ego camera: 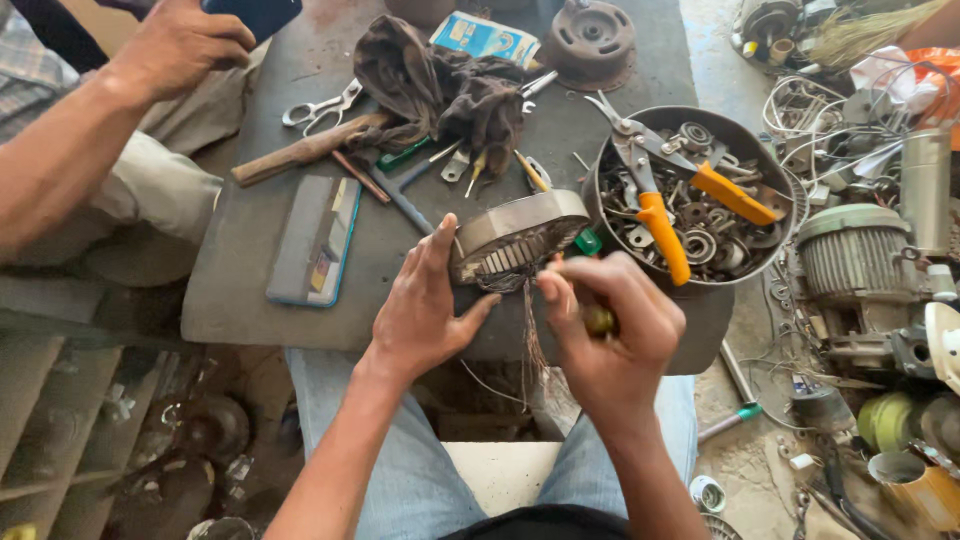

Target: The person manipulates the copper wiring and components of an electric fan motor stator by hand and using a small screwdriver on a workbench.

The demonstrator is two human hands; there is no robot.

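A: Item one, hands?
B: Left hand (425,305), fingers spread flat, braced against the side of the motor stator (517,238). Right hand (605,320), fist clamped on a tool handle (599,320), its tip hidden at the stator's windings.

A: Surface and surroundings?
B: Dark grey bench top (250,270). On it: hammer (305,150), scissors (322,105), brown rag (440,90), flat grey case (315,240), round pan of scrap parts (700,215) with orange-handled pliers (660,190). Electric motor (855,250) on the floor to the right. Another person's hand (175,45) upper left, holding a phone (252,12).

A: Stator location?
B: Tilted at the bench's near edge, between both hands, loose copper wires (530,335) hanging below.
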